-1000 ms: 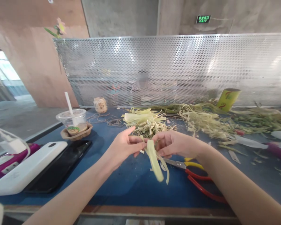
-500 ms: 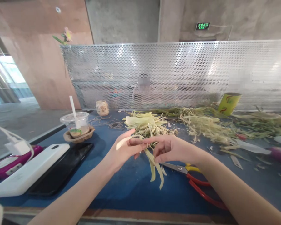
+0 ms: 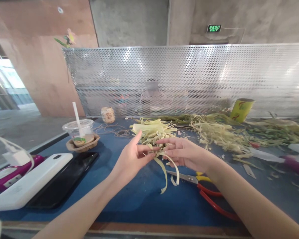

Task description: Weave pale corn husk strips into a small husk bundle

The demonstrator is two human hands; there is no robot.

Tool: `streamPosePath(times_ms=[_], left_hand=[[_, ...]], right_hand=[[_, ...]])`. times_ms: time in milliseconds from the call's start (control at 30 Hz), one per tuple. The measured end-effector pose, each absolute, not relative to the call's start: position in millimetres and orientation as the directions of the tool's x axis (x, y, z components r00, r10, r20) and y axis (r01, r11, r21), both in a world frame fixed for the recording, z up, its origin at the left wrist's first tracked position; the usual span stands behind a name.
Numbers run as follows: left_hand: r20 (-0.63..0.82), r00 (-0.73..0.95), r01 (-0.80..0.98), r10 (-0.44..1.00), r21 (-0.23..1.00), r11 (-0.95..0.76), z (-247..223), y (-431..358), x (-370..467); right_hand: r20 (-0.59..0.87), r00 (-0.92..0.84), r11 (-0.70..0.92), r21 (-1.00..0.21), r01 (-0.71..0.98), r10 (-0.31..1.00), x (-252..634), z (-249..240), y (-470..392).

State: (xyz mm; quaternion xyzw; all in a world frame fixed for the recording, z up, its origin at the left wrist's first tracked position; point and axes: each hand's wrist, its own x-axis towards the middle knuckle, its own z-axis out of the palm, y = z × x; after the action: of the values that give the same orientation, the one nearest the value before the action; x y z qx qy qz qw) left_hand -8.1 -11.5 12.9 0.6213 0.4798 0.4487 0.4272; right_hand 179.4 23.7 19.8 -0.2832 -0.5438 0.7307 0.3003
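left hand (image 3: 129, 161): fingers pinched on pale husk strips (image 3: 164, 169), index raised
right hand (image 3: 184, 154): fingers mostly spread, tips pinching same strips
strips: held above blue table (image 3: 139, 199), ends curling down
scissors (image 3: 206, 192): lying just under right wrist
husk pile (image 3: 154, 129): behind hands

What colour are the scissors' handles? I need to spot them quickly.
Red and yellow handles on the scissors; head view.

Scissors (image 3: 204, 189) right of leaf strips (image 3: 164, 166), cup (image 3: 79, 130) far left, screen (image 3: 189, 79) behind
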Motion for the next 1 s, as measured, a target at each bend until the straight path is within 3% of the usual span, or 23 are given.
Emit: streamPosePath(times_ms=[200,400,600,800,1000], left_hand=[[0.133,0.214,0.258,0.968,0.948,-0.187,10.7,-13.9,-1.8],[0.084,0.196,0.253,0.977,0.958,-0.133,12.9,-15.5,-1.8],[0.149,0.221,0.385,0.964,0.895,-0.226,8.3,-14.3,1.0],[0.256,0.269,0.47,0.929,0.807,-0.358,0.4,-12.7,3.3],[0.242,0.196,0.301,0.95,0.908,-0.293,7.8,-17.0,4.0]], right_hand=[[-0.082,-0.566,-0.178,-0.977,-0.116,0.821,173.9,14.6,23.1],[0.075,-0.587,0.062,-0.997,-0.043,0.806,172.4,12.5,24.1],[0.149,-0.529,0.318,-0.916,0.245,0.836,169.1,12.8,20.0],[0.167,-0.454,0.337,-0.884,0.325,0.875,169.0,5.9,23.1],[0.092,-0.457,0.304,-0.856,0.417,0.885,170.7,13.2,22.2]])
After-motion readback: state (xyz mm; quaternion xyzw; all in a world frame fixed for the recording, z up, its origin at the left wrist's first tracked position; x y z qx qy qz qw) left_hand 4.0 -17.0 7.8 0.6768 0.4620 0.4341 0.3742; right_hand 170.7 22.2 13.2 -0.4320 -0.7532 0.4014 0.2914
